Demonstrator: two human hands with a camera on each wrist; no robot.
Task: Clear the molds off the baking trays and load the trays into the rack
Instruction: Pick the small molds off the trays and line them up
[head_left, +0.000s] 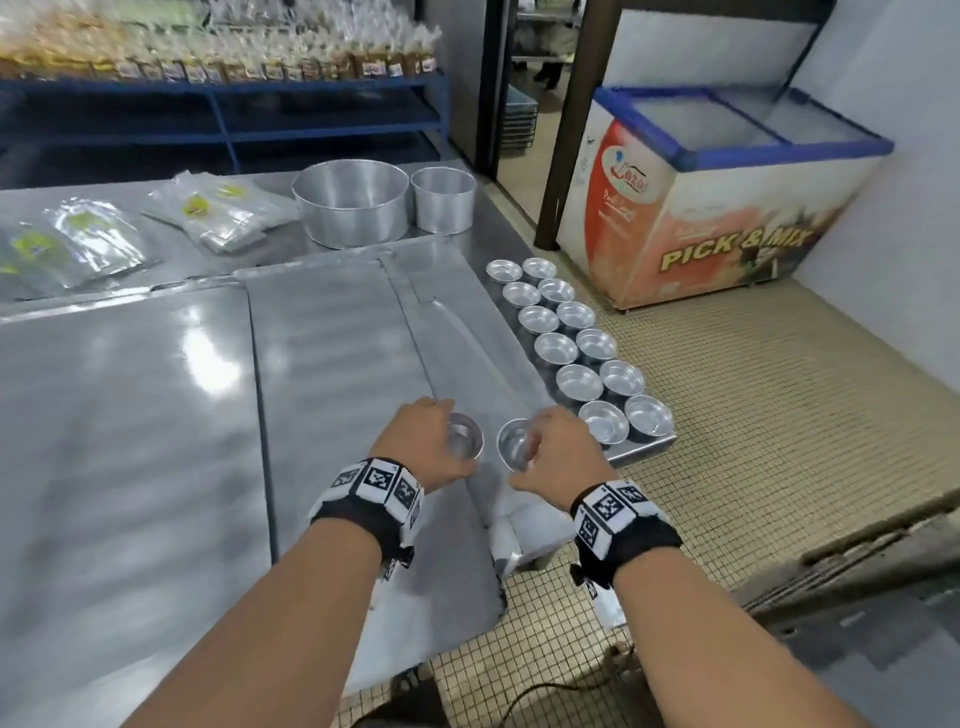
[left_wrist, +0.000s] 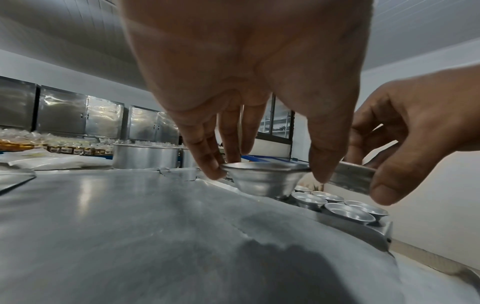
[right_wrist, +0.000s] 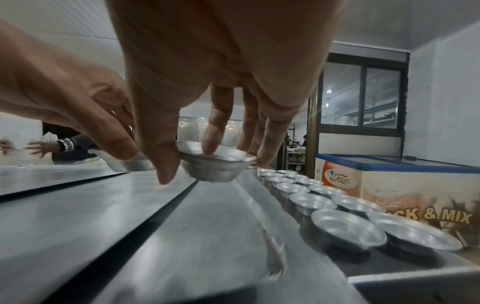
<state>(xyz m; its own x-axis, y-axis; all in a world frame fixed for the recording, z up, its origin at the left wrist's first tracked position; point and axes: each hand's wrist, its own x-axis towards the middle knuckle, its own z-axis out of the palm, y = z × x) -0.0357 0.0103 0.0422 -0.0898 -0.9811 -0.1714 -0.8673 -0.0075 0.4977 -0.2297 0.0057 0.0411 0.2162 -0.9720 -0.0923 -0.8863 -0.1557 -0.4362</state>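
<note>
L hand (head_left: 421, 441) pinches small aluminium mold (head_left: 464, 435) by rim, above baking tray (head_left: 332, 364). R hand (head_left: 558, 449) pinches 2nd mold (head_left: 514, 446) beside it. Other molds (head_left: 582, 348) in 2 rows on counter (head_left: 636, 449), right of tray.

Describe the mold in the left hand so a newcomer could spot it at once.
Start at the steel table, then its near right edge, where molds stand in two rows. Just left of them two hands each hold one mold; the left hand pinches this mold by its rim, farther from the rows.
</note>
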